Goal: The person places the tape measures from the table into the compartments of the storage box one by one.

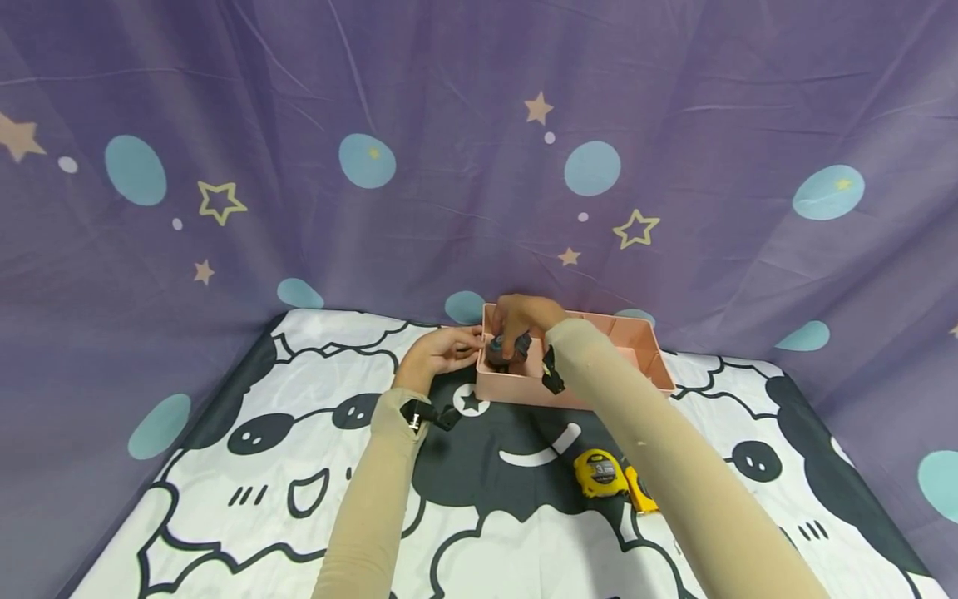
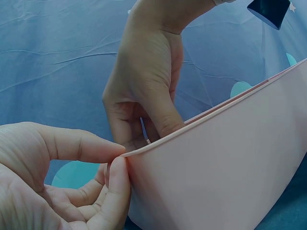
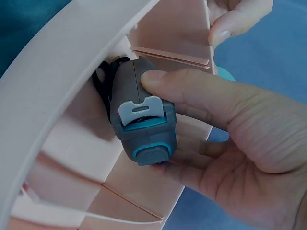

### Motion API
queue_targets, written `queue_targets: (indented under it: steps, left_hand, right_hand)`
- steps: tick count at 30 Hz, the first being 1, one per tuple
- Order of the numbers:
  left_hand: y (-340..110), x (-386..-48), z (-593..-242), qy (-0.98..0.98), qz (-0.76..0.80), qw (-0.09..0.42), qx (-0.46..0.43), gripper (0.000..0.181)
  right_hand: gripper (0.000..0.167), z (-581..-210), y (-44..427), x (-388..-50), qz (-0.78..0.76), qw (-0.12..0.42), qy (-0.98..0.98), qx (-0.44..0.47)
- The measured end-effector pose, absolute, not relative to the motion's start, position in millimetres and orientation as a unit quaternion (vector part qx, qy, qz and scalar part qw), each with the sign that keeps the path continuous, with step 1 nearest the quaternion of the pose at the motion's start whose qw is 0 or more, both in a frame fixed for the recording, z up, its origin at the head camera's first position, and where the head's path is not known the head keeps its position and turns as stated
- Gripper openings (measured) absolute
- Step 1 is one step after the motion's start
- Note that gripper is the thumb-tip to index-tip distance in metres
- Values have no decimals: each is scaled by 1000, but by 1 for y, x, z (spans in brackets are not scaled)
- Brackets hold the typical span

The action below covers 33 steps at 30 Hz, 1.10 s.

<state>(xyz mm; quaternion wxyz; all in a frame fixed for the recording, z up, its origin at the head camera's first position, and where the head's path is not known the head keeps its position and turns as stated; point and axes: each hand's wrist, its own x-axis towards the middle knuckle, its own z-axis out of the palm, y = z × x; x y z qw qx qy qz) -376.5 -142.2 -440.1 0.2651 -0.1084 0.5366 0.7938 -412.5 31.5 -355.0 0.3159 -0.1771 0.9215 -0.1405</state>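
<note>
Left hand [image 1: 441, 353] pinches a box [image 1: 524, 391] by its rim; right hand [image 1: 527, 314] grips a grey tape [image 3: 144, 110] inside.
Not yet released. Unboxed on the tabletop [image 1: 539, 557]: yellow tape [image 1: 600, 473], yellow item [image 1: 639, 491].

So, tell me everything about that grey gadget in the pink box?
The grey gadget looks like a tape measure: a rounded, plastic-looking case with teal trim, a pale end hook and black strap. The right hand holds it, hook facing the wrist, in the pink box's left end; contact with the box is unclear.
</note>
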Motion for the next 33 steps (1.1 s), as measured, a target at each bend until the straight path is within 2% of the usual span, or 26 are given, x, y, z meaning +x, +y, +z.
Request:
queue_targets:
  steps: [4, 10, 16, 23, 33]
  left_hand:
    - [-142, -376, -439, 537, 793, 266, -105, 31]
    - [-143, -375, -438, 536, 795, 265, -104, 31]
    - [-143, -375, -440, 538, 792, 268, -103, 28]
    - [-141, -376, -438, 541, 789, 271, -106, 27]
    - [-142, -376, -436, 538, 789, 269, -122, 25]
  right_hand:
    - [50, -356, 32, -413, -123, 299, 925, -198]
    - [50, -357, 31, -410, -143, 303, 923, -189]
    - [51, -359, 29, -411, -83, 281, 925, -242]
    - [54, -357, 34, -411, -152, 288, 914, -241]
    - [54, -361, 29, -415, -121, 275, 916, -265]
